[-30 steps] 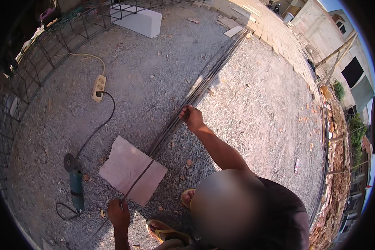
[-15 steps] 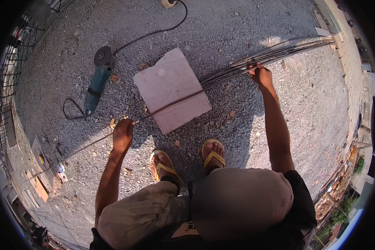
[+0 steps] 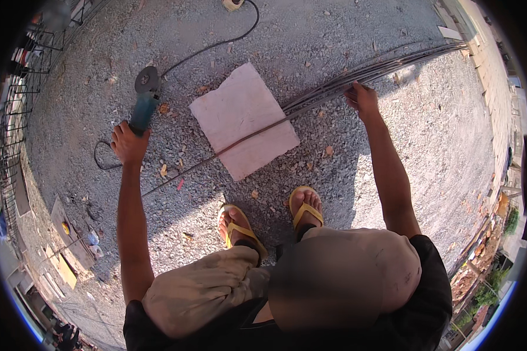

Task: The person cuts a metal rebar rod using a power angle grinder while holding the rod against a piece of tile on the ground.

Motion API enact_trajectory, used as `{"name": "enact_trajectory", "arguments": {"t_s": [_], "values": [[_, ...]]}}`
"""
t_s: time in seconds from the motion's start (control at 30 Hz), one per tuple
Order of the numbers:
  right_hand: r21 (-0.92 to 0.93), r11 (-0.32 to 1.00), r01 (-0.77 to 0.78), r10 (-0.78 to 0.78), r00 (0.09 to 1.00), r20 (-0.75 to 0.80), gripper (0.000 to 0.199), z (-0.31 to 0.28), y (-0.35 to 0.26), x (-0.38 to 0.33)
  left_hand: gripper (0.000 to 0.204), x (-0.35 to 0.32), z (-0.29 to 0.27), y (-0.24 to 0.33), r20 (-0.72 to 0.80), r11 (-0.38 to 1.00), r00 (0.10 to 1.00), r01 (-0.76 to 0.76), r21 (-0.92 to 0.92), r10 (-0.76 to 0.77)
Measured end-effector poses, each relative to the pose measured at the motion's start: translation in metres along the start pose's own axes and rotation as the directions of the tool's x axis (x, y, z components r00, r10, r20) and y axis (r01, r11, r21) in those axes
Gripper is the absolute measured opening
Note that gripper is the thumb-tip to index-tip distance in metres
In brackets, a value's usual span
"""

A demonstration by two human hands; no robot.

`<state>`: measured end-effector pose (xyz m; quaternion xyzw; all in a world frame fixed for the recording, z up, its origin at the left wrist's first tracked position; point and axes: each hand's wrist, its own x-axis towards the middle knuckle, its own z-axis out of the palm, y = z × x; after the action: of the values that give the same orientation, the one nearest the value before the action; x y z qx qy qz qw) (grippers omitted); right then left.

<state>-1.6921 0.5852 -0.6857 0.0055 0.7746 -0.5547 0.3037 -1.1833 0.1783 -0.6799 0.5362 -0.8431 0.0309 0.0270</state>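
Note:
On the left, my left hand is wrapped round the rear body of a teal angle grinder. The grinder lies on the gravel with its dark cutting disc pointing away from me. My right hand is closed at the near edge of a bundle of thin steel rods, pinching a rod there; the fingertips are partly hidden. One rod from that side runs across a pale square slab and on toward the lower left, where my left forearm covers part of it.
A black power cord curves from the grinder to a pale connector at the top. My feet in yellow flip-flops stand just below the slab. Boards and scraps lie at the left; a wall runs along the right.
My left hand has let go of the rod, moved up and to the left, and taken hold of the angle grinder. The right hand stays at the rods.

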Motion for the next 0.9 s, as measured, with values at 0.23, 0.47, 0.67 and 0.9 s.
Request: {"name": "enact_trajectory", "arguments": {"t_s": [0.23,0.47,0.67,0.9], "values": [[0.031,0.947,0.321,-0.277,0.859,-0.43,0.045,0.03,0.06,0.003,0.073,0.031,-0.009,-0.045,0.204,0.98,0.977,0.104,-0.17,-0.068],[0.176,0.917,0.359,-0.396,0.872,0.287,0.028,0.1,0.001,-0.116,0.068,0.006,-0.029,0.028,0.23,0.773,0.972,0.186,-0.607,-0.054],[0.423,0.906,0.011,-0.307,0.706,0.638,0.049,0.187,-0.075,-0.224,0.065,-0.068,-0.173,0.152,0.141,0.604,0.966,-0.02,-0.796,0.218],[0.727,0.653,-0.213,-0.216,0.867,0.449,0.063,0.15,-0.038,-0.212,0.076,-0.159,-0.143,0.232,-0.081,0.317,0.823,-0.305,-0.898,0.562]]}}
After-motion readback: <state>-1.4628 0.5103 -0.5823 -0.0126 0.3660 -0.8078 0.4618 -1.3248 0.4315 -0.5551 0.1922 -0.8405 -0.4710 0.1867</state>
